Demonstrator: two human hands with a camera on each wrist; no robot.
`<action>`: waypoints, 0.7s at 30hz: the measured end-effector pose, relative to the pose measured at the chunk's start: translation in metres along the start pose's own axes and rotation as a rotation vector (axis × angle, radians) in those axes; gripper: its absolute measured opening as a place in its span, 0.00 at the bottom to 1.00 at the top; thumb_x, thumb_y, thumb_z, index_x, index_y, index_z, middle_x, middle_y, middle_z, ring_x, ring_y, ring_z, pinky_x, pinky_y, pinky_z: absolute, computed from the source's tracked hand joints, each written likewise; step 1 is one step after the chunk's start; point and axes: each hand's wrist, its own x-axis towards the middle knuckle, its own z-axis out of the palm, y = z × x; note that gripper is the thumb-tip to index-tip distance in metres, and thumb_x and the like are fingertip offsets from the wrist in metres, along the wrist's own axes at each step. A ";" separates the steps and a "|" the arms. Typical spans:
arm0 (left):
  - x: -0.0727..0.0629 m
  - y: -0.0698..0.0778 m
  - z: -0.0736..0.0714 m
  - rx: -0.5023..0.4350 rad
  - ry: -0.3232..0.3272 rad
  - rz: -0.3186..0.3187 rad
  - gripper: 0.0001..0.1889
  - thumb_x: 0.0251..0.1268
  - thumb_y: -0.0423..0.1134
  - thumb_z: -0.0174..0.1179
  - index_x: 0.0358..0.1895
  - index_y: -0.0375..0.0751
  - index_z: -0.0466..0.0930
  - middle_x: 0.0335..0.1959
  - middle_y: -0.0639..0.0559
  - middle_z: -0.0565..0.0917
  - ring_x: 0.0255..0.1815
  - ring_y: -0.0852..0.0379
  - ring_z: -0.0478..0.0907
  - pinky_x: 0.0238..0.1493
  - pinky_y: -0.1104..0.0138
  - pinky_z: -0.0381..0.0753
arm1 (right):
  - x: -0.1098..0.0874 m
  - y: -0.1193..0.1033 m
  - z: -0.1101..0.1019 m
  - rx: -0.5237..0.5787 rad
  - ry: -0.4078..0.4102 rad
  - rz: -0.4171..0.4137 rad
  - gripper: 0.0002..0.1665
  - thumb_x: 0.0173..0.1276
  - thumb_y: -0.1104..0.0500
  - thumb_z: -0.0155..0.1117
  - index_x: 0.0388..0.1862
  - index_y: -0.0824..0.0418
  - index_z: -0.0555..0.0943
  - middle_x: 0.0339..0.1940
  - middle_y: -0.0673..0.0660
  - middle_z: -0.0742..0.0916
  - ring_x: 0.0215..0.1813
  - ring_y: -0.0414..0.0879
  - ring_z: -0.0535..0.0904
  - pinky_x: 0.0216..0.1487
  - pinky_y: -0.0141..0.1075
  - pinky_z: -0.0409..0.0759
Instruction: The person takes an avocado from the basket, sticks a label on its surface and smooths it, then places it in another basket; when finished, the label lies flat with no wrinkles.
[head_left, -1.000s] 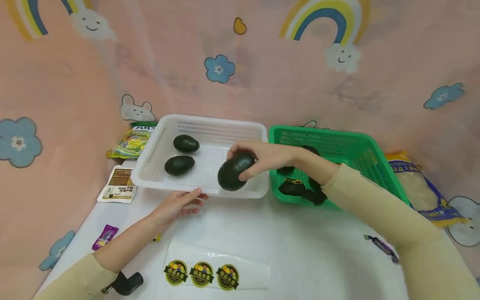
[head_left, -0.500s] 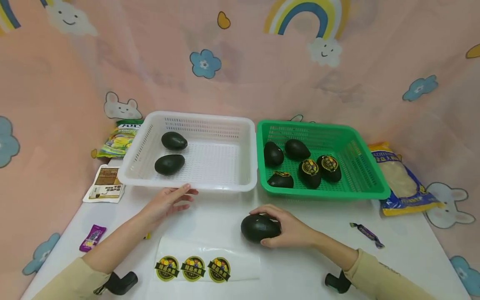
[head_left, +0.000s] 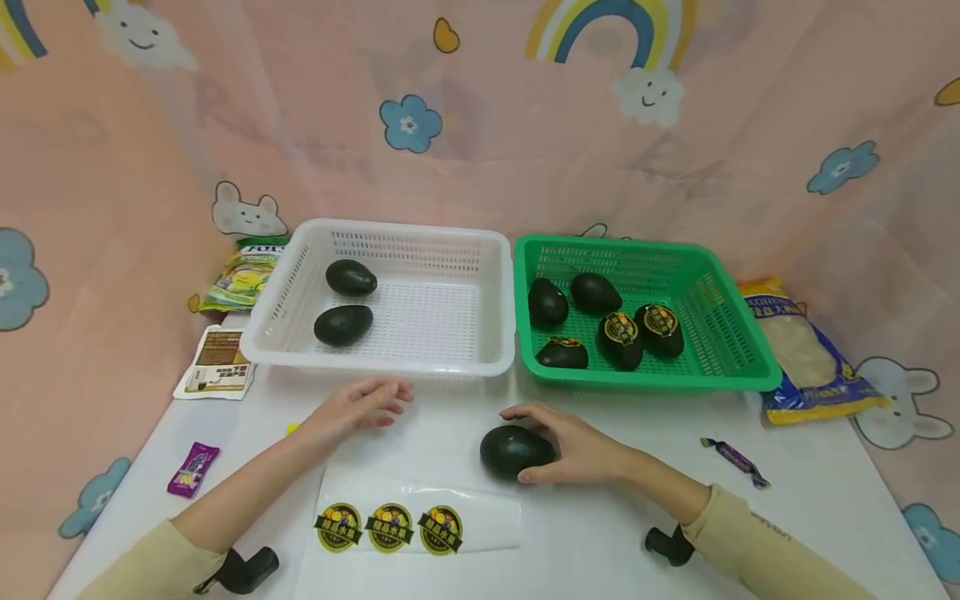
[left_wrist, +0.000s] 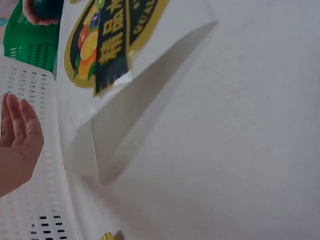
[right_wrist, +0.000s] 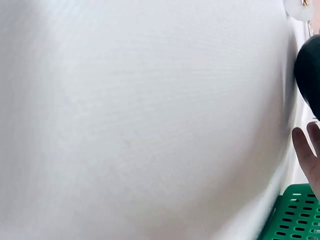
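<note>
A dark avocado [head_left: 516,452] lies on the white table, just behind the sticker sheet. My right hand [head_left: 573,450] is around its right side, thumb low and index finger above it; the right wrist view shows the fingers [right_wrist: 302,150] apart from the avocado [right_wrist: 310,75]. My left hand [head_left: 360,408] hovers in front of the white basket [head_left: 382,360] with relaxed fingers and nothing in them. Two avocados sit at the left inside that basket. The green basket [head_left: 720,367] holds several avocados, some bearing round black-and-gold stickers [head_left: 621,329]. Three similar stickers [head_left: 389,527] lie on the clear-edged sheet [head_left: 491,521].
Left of the white basket are a green-yellow snack bag [head_left: 243,279] and a white-brown packet [head_left: 217,362]. A purple wrapper [head_left: 193,469] lies at left, a dark wrapped candy [head_left: 735,462] at right. A blue-yellow bag [head_left: 810,358] leans beside the green basket.
My right hand brought the avocado from over the white basket down to the table, and its fingers have loosened. My left hand has come off the basket's front rim.
</note>
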 end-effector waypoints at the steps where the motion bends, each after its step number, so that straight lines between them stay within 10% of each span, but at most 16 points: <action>1: -0.005 -0.001 0.006 0.125 -0.052 0.044 0.24 0.71 0.50 0.58 0.61 0.36 0.75 0.55 0.48 0.80 0.55 0.49 0.76 0.57 0.60 0.76 | 0.000 -0.001 0.000 -0.011 0.006 -0.001 0.46 0.56 0.43 0.76 0.70 0.52 0.67 0.67 0.48 0.75 0.62 0.42 0.73 0.64 0.42 0.70; 6: -0.029 -0.009 0.033 0.799 -0.262 0.287 0.34 0.52 0.63 0.69 0.59 0.49 0.75 0.55 0.60 0.76 0.54 0.60 0.71 0.55 0.61 0.74 | 0.000 -0.004 -0.003 -0.106 0.085 -0.048 0.42 0.58 0.42 0.74 0.69 0.49 0.69 0.67 0.43 0.74 0.69 0.42 0.66 0.67 0.48 0.67; 9: -0.033 -0.014 0.043 0.924 -0.315 0.333 0.31 0.52 0.58 0.71 0.57 0.50 0.74 0.51 0.64 0.75 0.50 0.66 0.71 0.51 0.66 0.74 | 0.000 -0.008 -0.004 -0.154 0.139 -0.118 0.38 0.60 0.43 0.73 0.67 0.46 0.70 0.66 0.41 0.73 0.69 0.42 0.65 0.67 0.49 0.66; 21: -0.006 0.007 0.052 0.173 -0.537 0.023 0.19 0.62 0.39 0.68 0.56 0.45 0.79 0.43 0.56 0.87 0.43 0.57 0.84 0.47 0.67 0.80 | -0.003 -0.059 0.020 -0.276 0.314 -0.545 0.18 0.60 0.54 0.74 0.49 0.53 0.83 0.48 0.44 0.82 0.52 0.42 0.74 0.56 0.36 0.72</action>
